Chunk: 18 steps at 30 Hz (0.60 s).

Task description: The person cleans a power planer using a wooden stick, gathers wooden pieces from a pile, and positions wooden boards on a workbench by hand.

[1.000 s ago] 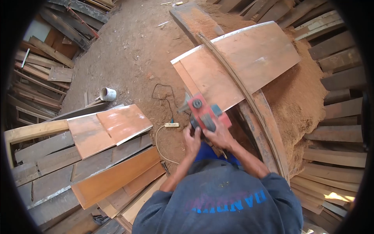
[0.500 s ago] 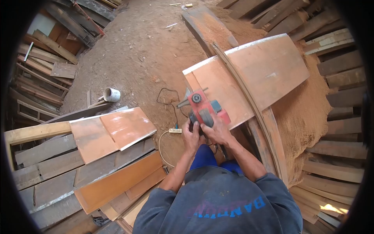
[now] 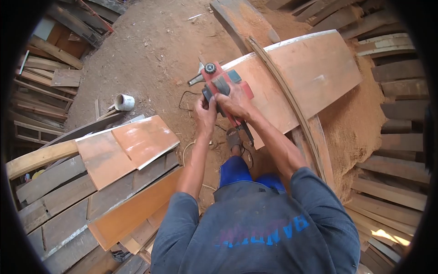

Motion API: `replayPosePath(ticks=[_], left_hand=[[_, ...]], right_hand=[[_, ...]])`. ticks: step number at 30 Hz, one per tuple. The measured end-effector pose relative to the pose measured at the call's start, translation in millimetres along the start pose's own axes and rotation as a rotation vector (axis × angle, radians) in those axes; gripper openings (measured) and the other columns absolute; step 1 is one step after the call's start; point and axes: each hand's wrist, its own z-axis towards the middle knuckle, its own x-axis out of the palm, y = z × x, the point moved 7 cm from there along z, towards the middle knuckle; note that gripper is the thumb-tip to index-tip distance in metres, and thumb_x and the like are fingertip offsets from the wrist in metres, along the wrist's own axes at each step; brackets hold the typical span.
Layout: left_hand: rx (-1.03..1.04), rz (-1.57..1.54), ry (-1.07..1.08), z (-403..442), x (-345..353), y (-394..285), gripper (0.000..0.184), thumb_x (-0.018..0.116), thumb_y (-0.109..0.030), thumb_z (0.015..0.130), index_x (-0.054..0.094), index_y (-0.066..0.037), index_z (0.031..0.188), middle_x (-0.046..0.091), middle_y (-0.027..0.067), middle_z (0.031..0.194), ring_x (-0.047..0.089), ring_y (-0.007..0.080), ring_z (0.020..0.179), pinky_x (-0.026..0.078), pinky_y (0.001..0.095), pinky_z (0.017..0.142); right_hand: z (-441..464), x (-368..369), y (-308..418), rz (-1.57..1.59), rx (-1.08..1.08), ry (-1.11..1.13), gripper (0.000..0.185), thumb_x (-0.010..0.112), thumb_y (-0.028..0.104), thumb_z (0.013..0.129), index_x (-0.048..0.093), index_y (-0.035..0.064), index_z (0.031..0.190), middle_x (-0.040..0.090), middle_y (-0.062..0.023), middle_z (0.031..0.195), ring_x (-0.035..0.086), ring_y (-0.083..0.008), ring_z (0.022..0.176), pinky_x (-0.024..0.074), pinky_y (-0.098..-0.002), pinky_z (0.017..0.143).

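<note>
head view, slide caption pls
Left hand and right hand grip a red electric planer at one end of a wooden panel beside sawdust

I count one red power tool (image 3: 220, 86) at upper centre, with two hands on it: one left hand (image 3: 206, 112), one right hand (image 3: 236, 101). At left I record one white pot (image 3: 124, 102) and two overlapping reddish panels (image 3: 146, 139); at lower left, one long orange-brown board (image 3: 132, 210). Stacked planks (image 3: 392, 180) at right: several, overlapping, exact count indeterminable.

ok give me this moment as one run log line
left hand: holding red power tool | right hand: holding same tool | tool: at left end of wooden panel | curved strip: across panel
</note>
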Motion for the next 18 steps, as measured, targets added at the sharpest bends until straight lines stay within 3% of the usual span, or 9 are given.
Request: replayPosePath(ticks=[2, 3, 5, 12, 14, 18], left_hand=[[-0.002, 0.192, 0.016, -37, 3, -7, 0.040, 0.074, -0.022, 0.099, 0.066, 0.005, 0.127, 0.072, 0.0105, 0.113, 0.068, 0.0134, 0.094, 0.056, 0.0305, 0.082], [-0.006, 0.097, -0.017, -58, 5, 9, 0.040, 0.075, -0.020, 0.096, 0.067, 0.003, 0.127, 0.072, 0.0119, 0.116, 0.069, 0.0152, 0.097, 0.056, 0.0319, 0.085], [-0.027, 0.226, -0.041, -103, 3, 54, 0.041, 0.077, -0.020, 0.095, 0.068, 0.003, 0.127, 0.072, 0.0128, 0.116, 0.069, 0.0182, 0.099, 0.056, 0.0342, 0.088], [-0.172, 0.057, 0.074, -294, 30, 86, 0.050, 0.077, -0.014, 0.094, 0.058, 0.007, 0.135, 0.071, 0.0175, 0.120, 0.071, 0.0240, 0.110, 0.056, 0.0383, 0.097], [-0.157, 0.158, 0.095, -309, 31, 79, 0.051, 0.077, -0.013, 0.094, 0.057, 0.007, 0.137, 0.071, 0.0167, 0.120, 0.071, 0.0229, 0.109, 0.056, 0.0377, 0.097], [-0.234, 0.036, 0.079, -269, 29, 88, 0.050, 0.076, -0.013, 0.096, 0.056, 0.007, 0.137, 0.072, 0.0149, 0.119, 0.071, 0.0210, 0.108, 0.056, 0.0354, 0.097]], right_hand=[[-44, -6, 0, 0.069, 0.017, 0.040, 0.058, 0.070, 0.031, 0.083, 0.062, -0.0076, 0.125, 0.070, -0.0327, 0.114, 0.069, -0.0445, 0.110, 0.0547, -0.0481, 0.095], [-67, -8, -7, 0.107, 0.008, 0.018, 0.054, 0.071, 0.031, 0.083, 0.063, -0.0059, 0.123, 0.071, -0.0303, 0.113, 0.070, -0.0421, 0.107, 0.0555, -0.0467, 0.093], [-120, -16, -13, 0.065, 0.043, 0.036, 0.049, 0.072, 0.029, 0.084, 0.065, -0.0041, 0.120, 0.071, -0.0279, 0.112, 0.071, -0.0403, 0.105, 0.0563, -0.0459, 0.090], [-312, -37, -58, 0.105, 0.110, -0.009, 0.044, 0.075, 0.026, 0.088, 0.063, -0.0035, 0.118, 0.070, -0.0273, 0.106, 0.071, -0.0416, 0.103, 0.0551, -0.0482, 0.089], [-327, -36, -67, 0.085, 0.193, 0.038, 0.041, 0.074, 0.027, 0.088, 0.062, -0.0047, 0.112, 0.069, -0.0287, 0.104, 0.070, -0.0433, 0.101, 0.0538, -0.0494, 0.086], [-290, -31, -54, 0.048, 0.200, 0.034, 0.041, 0.074, 0.030, 0.089, 0.061, -0.0051, 0.106, 0.068, -0.0303, 0.097, 0.069, -0.0464, 0.094, 0.0528, -0.0510, 0.080]])
